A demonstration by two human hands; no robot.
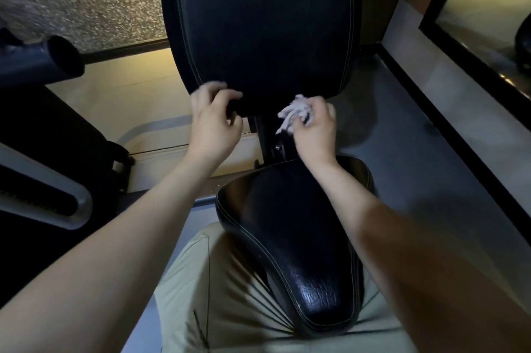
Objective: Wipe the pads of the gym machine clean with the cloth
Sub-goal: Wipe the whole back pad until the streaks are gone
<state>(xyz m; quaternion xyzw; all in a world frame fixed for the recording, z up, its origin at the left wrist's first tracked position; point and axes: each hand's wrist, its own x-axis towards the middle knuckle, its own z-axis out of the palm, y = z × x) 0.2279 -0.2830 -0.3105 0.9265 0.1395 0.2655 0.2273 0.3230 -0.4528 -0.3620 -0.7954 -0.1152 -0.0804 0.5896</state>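
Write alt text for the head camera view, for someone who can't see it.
A person's right hand holds a crumpled pale cloth at the bottom edge of a black backrest pad, while the left hand grips that edge. The black seat pad lies below them.

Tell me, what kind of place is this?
Most likely a gym. A black back pad stands above a matching seat pad, another machine's black roller bar sits at the left, and the right hand holds a cloth.

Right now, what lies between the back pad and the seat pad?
In the head view, a black metal post stands between back pad and seat pad; the right hand holds the cloth beside it.
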